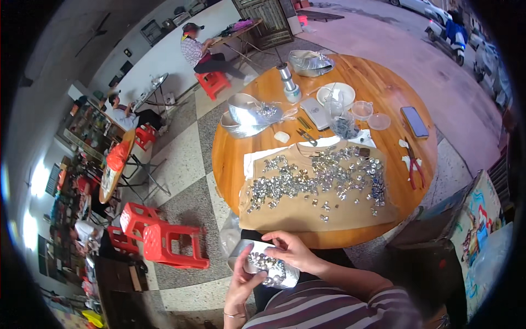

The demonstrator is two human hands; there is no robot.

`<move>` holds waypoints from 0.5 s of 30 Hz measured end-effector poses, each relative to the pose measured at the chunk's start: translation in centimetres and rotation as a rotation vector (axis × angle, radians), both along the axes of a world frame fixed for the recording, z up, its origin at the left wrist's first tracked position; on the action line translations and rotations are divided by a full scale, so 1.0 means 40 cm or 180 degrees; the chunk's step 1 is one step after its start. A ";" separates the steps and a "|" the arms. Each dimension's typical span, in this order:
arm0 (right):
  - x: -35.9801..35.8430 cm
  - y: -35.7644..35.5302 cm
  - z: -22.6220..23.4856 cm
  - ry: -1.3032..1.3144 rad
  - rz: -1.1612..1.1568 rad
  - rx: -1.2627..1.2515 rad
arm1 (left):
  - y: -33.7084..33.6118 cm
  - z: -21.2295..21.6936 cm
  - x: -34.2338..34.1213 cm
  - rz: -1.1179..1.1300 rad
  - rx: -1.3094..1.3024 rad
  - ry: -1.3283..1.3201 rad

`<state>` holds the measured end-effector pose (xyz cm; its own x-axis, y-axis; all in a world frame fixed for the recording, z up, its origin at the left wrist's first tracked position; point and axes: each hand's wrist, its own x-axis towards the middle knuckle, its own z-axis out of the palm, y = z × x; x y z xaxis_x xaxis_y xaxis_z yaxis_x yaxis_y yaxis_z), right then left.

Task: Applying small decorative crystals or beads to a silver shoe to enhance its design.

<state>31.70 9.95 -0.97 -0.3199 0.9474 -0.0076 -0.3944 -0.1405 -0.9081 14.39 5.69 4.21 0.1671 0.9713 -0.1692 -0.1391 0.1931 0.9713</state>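
Tabletop (378,82): orange-brown wood. Parts (318,178): silver. Sheet (307,214): tan. Stools (164,244), 9 o'clock: red. Floor (181,159): grey-cream checks.

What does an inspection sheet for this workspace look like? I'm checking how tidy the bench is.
Surface: round wooden table, with a tan sheet spread over its near side.
Job's things: a clear bag of small shiny pieces, held over the lap; many more shiny pieces scattered on the sheet.
Clutter: white bowl, clear cups, dark phone, red-handled pliers, silver bags.
Grippers: left hand holds the bag from below; right hand holds its top edge.
Cables: nothing seen.
Surroundings: red plastic stools on a tiled floor; other people seated at tables further off.
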 end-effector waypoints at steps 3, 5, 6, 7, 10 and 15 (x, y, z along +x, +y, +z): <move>0.044 0.045 -0.069 -0.0056 -0.0521 0.0551 | 0.030 -0.010 0.031 -0.0115 -0.0298 0.0315; 0.089 0.059 -0.089 -0.0133 -0.0832 0.0790 | 0.070 0.067 0.049 -0.0209 0.0673 0.3324; 0.118 0.066 -0.082 -0.0562 -0.0984 0.0968 | 0.084 0.117 0.074 0.0363 0.1647 0.3157; 0.150 0.069 -0.070 -0.1003 -0.1134 0.1126 | 0.091 0.188 0.115 0.0928 0.2591 0.2907; 0.155 0.084 -0.075 -0.1544 -0.1266 0.1208 | 0.101 0.323 0.205 0.2547 0.5140 0.2465; 0.131 0.135 -0.136 -0.2104 -0.1564 0.1231 | 0.165 0.471 0.374 0.2122 0.7134 -0.1715</move>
